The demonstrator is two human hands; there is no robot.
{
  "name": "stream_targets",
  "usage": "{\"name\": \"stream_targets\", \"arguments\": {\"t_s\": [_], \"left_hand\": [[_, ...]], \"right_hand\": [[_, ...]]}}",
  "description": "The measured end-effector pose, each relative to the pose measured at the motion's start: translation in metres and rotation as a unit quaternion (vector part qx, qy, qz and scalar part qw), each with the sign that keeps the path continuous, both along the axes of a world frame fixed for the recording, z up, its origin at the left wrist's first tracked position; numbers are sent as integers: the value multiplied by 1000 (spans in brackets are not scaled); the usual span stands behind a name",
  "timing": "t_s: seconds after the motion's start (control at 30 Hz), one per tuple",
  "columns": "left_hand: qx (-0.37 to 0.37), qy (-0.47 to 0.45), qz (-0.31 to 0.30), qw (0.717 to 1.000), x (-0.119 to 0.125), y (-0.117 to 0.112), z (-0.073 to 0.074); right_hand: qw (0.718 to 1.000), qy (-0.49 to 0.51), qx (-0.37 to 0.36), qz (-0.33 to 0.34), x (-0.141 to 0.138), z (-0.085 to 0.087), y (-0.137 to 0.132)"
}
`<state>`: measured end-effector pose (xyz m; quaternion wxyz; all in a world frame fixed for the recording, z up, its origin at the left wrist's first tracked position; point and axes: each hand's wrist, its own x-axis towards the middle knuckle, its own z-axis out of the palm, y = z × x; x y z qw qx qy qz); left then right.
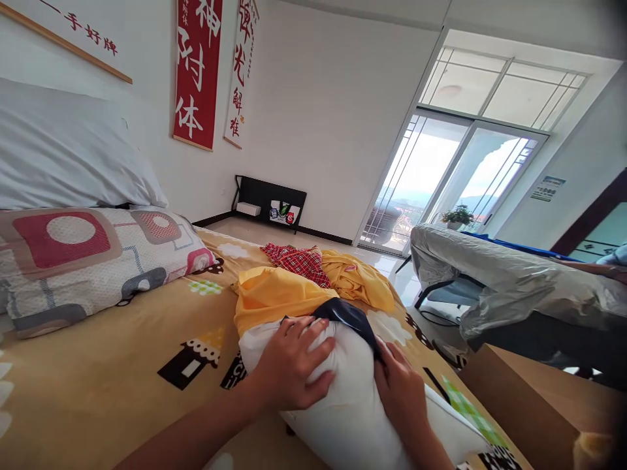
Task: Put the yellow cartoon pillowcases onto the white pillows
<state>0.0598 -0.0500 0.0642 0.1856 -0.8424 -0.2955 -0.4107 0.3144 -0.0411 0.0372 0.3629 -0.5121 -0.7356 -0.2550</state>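
A plump white pillow (337,385) lies on the bed in front of me, its far end inside a yellow pillowcase (274,295) with a dark navy edge. My left hand (298,359) presses on the pillow's top with curved fingers, gripping a bulge of it close to the case's opening. At the right side, my right hand (401,385) pinches the dark edge against the pillow, fingertips partly hidden. Beyond the case lie a crumpled red checked cloth (298,261) and a bunched yellow cloth (360,281).
The bed has a tan patterned sheet (122,365). A patterned pillow (98,254) and a white pillow (68,150) are stacked at left. A cardboard box (533,391) stands at lower right, near a plastic-covered piece of furniture (509,267). A low black shelf (269,196) is against the far wall.
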Motion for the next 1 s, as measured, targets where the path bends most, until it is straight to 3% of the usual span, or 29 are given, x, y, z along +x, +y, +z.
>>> {"name": "stream_targets", "arguments": {"t_s": [0.13, 0.23, 0.3, 0.43, 0.57, 0.67, 0.77, 0.9, 1.0], "left_hand": [[1, -39, -26, 999, -6, 0, -4], [-14, -81, -61, 995, -9, -3, -4], [-36, -132, -46, 990, -8, -4, -1], [-104, -166, 40, 980, 0, -6, 15], [-175, -126, 35, 976, 7, -7, 33], [-131, -117, 21, 984, 11, -3, 32], [-84, -117, 46, 988, 13, 2, 22], [-141, -72, 84, 984, 15, 9, 21], [-197, -50, 109, 973, 20, 12, 28]], "right_hand": [[989, 6, 139, 51, -5, 6, -8], [983, 23, 145, 110, -5, 8, -11], [981, 45, 133, 132, -3, 7, -11], [980, 57, 160, 101, -3, 2, -5], [975, 41, 207, 66, -5, -2, 2], [977, 0, 197, 83, -4, -1, 7], [983, 1, 165, 84, -1, -3, 10], [981, 34, 171, 84, 2, -2, 7], [981, 43, 182, 53, -10, 16, -13]]}}
